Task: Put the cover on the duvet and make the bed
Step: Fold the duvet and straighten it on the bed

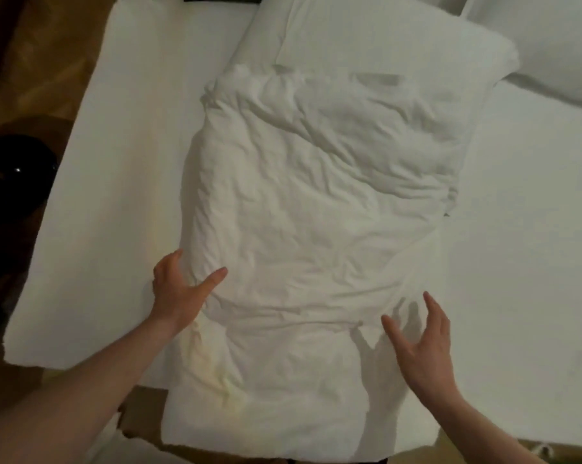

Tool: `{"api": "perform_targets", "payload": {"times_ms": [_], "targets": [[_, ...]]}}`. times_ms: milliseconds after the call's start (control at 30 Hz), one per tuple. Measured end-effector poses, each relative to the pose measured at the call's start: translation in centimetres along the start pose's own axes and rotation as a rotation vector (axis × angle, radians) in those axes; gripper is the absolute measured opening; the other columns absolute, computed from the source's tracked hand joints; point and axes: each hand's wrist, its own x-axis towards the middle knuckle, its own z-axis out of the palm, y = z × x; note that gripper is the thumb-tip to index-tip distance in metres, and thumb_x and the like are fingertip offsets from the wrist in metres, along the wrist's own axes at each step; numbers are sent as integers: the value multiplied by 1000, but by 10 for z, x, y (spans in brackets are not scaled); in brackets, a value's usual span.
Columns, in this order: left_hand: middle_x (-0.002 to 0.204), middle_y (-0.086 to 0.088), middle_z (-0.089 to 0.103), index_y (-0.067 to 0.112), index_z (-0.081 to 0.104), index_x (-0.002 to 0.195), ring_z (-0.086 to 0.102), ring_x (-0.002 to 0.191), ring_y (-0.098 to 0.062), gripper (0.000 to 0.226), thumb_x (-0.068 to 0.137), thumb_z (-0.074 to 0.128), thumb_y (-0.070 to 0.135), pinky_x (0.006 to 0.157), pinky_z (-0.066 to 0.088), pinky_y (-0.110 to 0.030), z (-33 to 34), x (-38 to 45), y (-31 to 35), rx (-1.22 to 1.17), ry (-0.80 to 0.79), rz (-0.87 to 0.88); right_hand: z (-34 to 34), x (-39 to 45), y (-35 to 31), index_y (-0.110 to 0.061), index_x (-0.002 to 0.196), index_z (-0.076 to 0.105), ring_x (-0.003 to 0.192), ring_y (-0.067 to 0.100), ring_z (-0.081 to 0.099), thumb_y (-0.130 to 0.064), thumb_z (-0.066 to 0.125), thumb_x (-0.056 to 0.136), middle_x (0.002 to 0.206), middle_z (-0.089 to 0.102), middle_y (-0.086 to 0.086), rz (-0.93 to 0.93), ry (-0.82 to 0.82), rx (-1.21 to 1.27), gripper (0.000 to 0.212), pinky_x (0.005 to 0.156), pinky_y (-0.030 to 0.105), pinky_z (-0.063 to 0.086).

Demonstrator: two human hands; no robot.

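Observation:
A crumpled white duvet (309, 209) lies folded lengthwise on the bed (115, 162), its near end hanging over the bed's front edge. My left hand (179, 289) rests on the duvet's left edge, thumb spread on top and fingers along the side. Over the duvet's lower right part hovers my right hand (420, 339), its fingers spread and straight, casting a shadow on the fabric. Whether a cover is on the duvet cannot be told.
A white pillow (366, 38) lies at the head of the bed under the duvet's far end, and a second pillow (557, 45) sits at the top right. Brown floor (32, 45) and a dark round object (11, 175) are to the left of the bed.

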Motion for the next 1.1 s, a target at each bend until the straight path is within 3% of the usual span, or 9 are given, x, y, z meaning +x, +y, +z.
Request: {"api": "perform_targets", "payload": {"times_ms": [100, 267, 400, 500, 700, 767, 833, 967, 1100], "targets": [[163, -9, 23, 19, 23, 159, 33, 147, -30, 142, 43, 61, 93, 121, 29, -46, 3, 42, 23, -146, -61, -158, -4, 59, -12, -18, 161, 19, 153, 25, 22, -63, 68, 83, 165, 23, 7, 82, 54, 56, 103, 125, 47, 22], [158, -2, 41, 23, 29, 157, 48, 138, -25, 147, 37, 68, 99, 117, 37, -45, 37, 85, 11, -266, -91, -251, 16, 140, -13, -18, 160, 19, 151, 28, 31, -87, 69, 62, 164, 31, 7, 196, 71, 121, 130, 122, 50, 29], [156, -2, 45, 24, 34, 155, 51, 135, -26, 143, 37, 69, 97, 116, 39, -45, 55, 98, 5, -308, -88, -245, 34, 173, 3, -29, 137, 39, 134, 32, 53, -101, 62, 43, 144, 55, 3, 226, 96, 134, 121, 111, 56, 42], [151, 0, 51, 25, 39, 153, 56, 130, -24, 138, 39, 72, 95, 114, 42, -44, 57, 113, 0, -326, -118, -251, 34, 185, 4, -25, 140, 39, 133, 34, 53, -102, 55, 48, 147, 54, 7, 253, 116, 186, 121, 111, 52, 40], [125, 0, 70, 29, 54, 142, 69, 107, -24, 113, 47, 81, 83, 102, 51, -44, 36, 139, 0, -391, -293, -281, 6, 210, -14, -19, 160, 21, 140, 29, 47, -83, 67, 70, 159, 41, 4, 333, 0, 375, 120, 111, 39, 39], [117, -2, 74, 25, 59, 136, 73, 101, -26, 107, 44, 87, 74, 96, 54, -43, 27, 142, 1, -403, -321, -298, -9, 213, -19, -19, 152, 43, 121, 26, 63, -76, 82, 58, 142, 60, 2, 362, -90, 401, 117, 103, 39, 48], [113, -4, 76, 18, 62, 134, 74, 99, -28, 110, 40, 91, 68, 95, 55, -44, 20, 138, 5, -396, -336, -313, -21, 212, -21, -21, 138, 58, 103, 26, 71, -63, 90, 57, 120, 72, 1, 402, -172, 425, 98, 97, 42, 55], [112, -8, 76, 12, 65, 129, 74, 98, -30, 101, 42, 91, 56, 95, 55, -45, 9, 121, 22, -395, -331, -302, -35, 197, -30, -11, 133, 62, 97, 26, 72, -37, 88, 72, 111, 75, 5, 404, -190, 510, 71, 80, 36, 56], [114, -6, 75, 12, 65, 131, 73, 100, -29, 102, 40, 93, 50, 96, 55, -47, -9, 81, 46, -414, -299, -216, -54, 161, -49, -8, 124, 64, 96, 26, 72, -23, 86, 76, 109, 75, 8, 367, -151, 590, 55, 79, 36, 55]]}}
